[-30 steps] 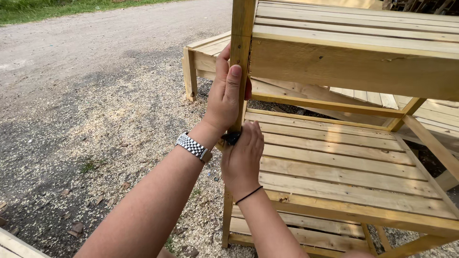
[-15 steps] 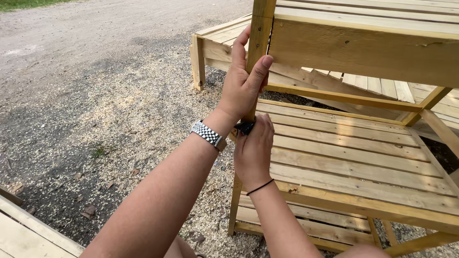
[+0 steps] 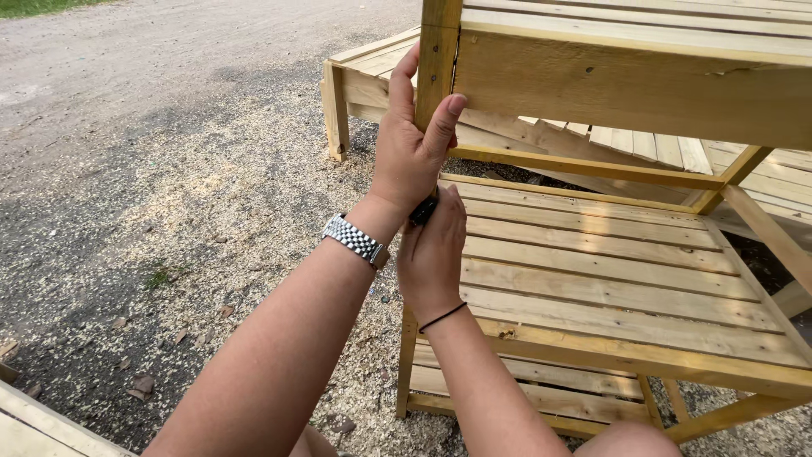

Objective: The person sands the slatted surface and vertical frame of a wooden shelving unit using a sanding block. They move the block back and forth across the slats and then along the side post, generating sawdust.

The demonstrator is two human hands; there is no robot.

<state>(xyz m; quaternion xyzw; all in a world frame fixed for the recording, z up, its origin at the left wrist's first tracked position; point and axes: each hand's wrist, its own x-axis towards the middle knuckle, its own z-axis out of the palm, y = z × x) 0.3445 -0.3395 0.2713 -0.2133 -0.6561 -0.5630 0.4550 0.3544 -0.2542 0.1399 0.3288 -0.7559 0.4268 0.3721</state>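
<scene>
A light wooden shelf unit (image 3: 609, 279) with slatted tiers stands in front of me. My left hand (image 3: 410, 152), with a metal watch at the wrist, is wrapped around its front left upright post (image 3: 438, 51). Just below it, my right hand (image 3: 433, 254), with a thin black band at the wrist, holds a small dark object (image 3: 423, 211) against the same post. The object is mostly hidden behind my hands, so I cannot tell what it is.
Sawdust and wood chips cover the gravel ground (image 3: 169, 186) to the left. A second slatted wooden frame (image 3: 364, 68) stands behind the shelf unit. A plank edge (image 3: 34, 423) shows at the bottom left corner.
The view has shifted slightly. Both hands stay at the post, the left gripping it and the right just beneath with the dark object.
</scene>
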